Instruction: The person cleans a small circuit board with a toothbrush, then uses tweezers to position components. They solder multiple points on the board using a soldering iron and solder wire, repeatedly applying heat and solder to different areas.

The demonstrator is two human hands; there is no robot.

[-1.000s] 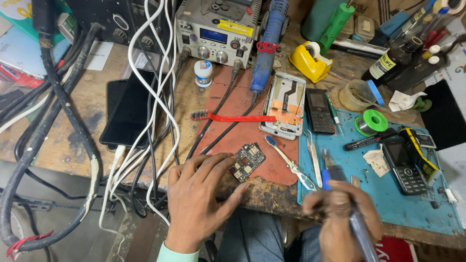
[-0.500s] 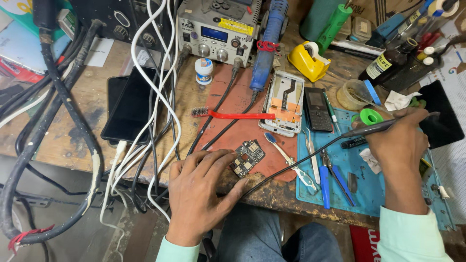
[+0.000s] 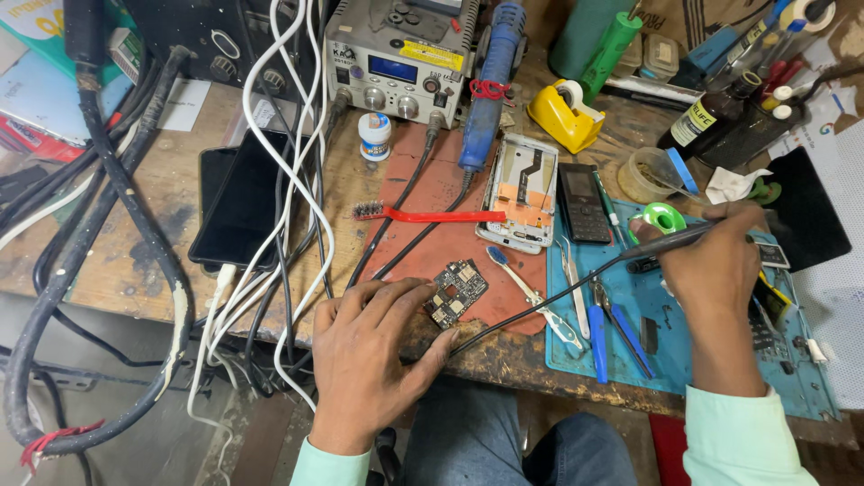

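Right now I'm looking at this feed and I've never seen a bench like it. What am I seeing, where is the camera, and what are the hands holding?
There is one picture, taken by a camera worn on the person's head, looking down at a cluttered repair bench. No machine: these are a person's two bare hands.

The left hand rests on the bench edge, its fingers touching a small circuit board on a reddish mat.

The right hand holds a thin dark soldering iron over the blue mat; its black cord trails back across the bench.

Around them lie a red-handled brush, an opened phone, a small keypad phone, tweezers, a soldering station, a yellow tape dispenser and a dark smartphone under white cables.
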